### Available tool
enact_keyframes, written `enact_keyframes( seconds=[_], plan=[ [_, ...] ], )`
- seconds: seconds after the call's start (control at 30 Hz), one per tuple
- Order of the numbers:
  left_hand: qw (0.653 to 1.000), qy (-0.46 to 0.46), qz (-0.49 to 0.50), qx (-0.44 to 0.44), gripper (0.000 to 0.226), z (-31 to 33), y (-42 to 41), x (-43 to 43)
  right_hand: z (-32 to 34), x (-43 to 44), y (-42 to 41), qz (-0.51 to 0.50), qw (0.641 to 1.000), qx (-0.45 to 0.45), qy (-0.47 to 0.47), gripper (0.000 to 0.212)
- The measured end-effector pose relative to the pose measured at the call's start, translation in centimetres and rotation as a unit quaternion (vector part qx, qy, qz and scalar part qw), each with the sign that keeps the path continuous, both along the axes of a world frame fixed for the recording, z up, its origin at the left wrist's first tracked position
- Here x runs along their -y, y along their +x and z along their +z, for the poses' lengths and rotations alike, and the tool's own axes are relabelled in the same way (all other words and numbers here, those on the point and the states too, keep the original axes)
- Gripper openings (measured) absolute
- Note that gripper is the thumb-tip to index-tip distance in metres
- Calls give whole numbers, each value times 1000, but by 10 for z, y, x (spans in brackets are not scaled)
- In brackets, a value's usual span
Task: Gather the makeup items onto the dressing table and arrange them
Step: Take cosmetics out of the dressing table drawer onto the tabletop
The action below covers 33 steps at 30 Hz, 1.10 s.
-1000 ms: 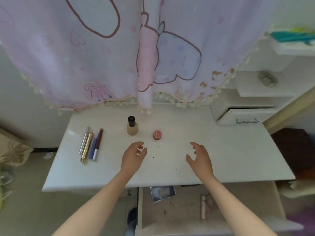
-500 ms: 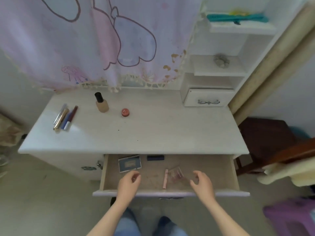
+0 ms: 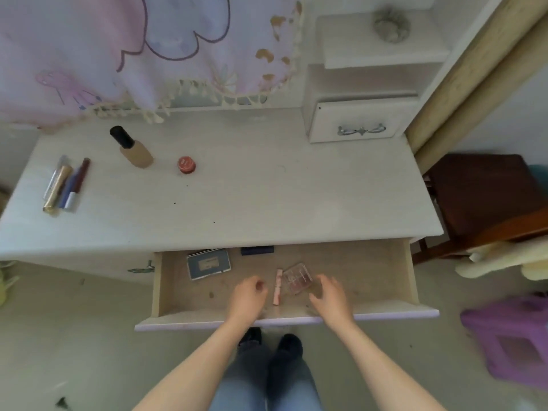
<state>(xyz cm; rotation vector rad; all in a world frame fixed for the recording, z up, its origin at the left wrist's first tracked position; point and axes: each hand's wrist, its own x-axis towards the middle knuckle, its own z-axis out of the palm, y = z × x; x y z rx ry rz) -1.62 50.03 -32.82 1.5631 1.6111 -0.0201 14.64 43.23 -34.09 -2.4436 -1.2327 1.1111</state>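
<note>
Head view: both hands inside open drawer (image 3: 410, 280), empty. Left hand (image 3: 247, 295) loosely curled beside pink tube (image 3: 278, 287); right hand (image 3: 329, 295) spread by clear compact (image 3: 297, 277). Best: pinch tube mid-body, lift compact flat, carry both to bench (image 3: 267, 197).

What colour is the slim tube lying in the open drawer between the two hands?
Pale pink, the slim tube shows best in the head view.
</note>
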Motion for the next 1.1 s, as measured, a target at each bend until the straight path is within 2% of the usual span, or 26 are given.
enact_keyframes(
  seconds=[0.17, 0.37, 0.5, 0.63, 0.7, 0.83, 1.0, 1.1],
  plan=[
    [998, -24, -31, -49, 18, -33, 16, -12, -27, -17, -5, 17, 999, -16, -42, 51],
    [995, -60, -43, -71, 14, -65, 23, -21, -50, -47, -10, 26, 998, 11, -61, 47],
    [987, -61, -79, -125, 24, -76, 36, -23, -62, -57, -12, 29, 994, 39, -96, 55],
    [981, -50, -79, -167, 34, -85, 44, -23, -68, -64, -13, -3, 994, 18, -111, 56],
    [981, -47, -73, -172, 45, -87, 45, -23, -69, -64, -13, 1, 993, 29, -114, 59],
    [984, -38, -63, -161, 45, -84, 38, -27, -71, -65, -22, 27, 988, 63, -140, 68],
    [991, 1, -61, -123, 27, -73, 14, -29, -74, -74, -27, 72, 979, 114, -151, 66],
    [992, 10, -25, -124, 21, -60, -3, -23, -69, -74, -26, 84, 981, 90, -152, 68]
  ],
)
